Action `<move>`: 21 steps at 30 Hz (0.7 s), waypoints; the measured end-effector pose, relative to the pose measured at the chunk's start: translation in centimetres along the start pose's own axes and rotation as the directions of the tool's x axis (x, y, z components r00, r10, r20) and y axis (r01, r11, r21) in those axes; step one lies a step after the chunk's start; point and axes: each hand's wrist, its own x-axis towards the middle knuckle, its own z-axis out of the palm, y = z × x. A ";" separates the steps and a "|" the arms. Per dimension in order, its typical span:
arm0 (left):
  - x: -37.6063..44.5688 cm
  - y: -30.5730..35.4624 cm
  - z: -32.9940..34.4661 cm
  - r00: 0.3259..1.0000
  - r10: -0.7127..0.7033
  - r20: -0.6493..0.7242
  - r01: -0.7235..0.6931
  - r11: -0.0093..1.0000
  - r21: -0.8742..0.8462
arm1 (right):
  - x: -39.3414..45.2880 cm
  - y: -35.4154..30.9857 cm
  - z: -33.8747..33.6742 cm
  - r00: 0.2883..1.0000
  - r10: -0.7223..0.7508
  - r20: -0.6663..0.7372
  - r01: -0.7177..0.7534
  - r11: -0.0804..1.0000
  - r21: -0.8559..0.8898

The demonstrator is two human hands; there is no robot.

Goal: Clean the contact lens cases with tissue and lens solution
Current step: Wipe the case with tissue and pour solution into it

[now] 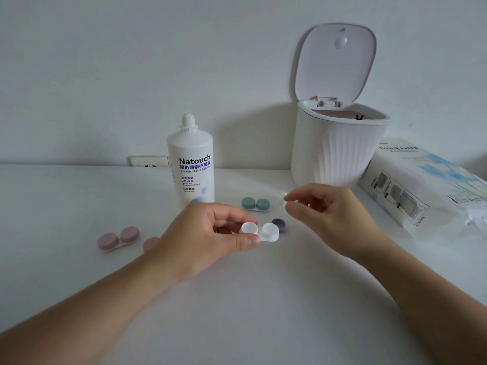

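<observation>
My left hand (210, 233) pinches a white contact lens case (266, 231) by its left well, just above the table; both wells are uncapped. One dark purple cap (278, 224) lies on the table right behind the case. My right hand (324, 209) hovers to the right, thumb and forefinger close together at a small pale, blurred object (283, 198); I cannot tell whether they grip it. The lens solution bottle (191, 164) stands uncapped behind my left hand. A tissue pack (427, 185) lies at the right.
A capped green lens case (255, 204) lies between the bottle and my right hand. At the left lies a capped pink case (118, 238). A white ribbed bin (340, 151) with its lid up stands at the back right, against the wall. A wall socket (149, 161) is behind the bottle.
</observation>
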 end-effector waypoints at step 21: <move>0.0 0.2 -0.1 1.000 -0.014 0.006 0.014 1.000 0.010 | 0.2 0.6 1.5 1.000 0.019 0.020 -0.015 0.982 -0.186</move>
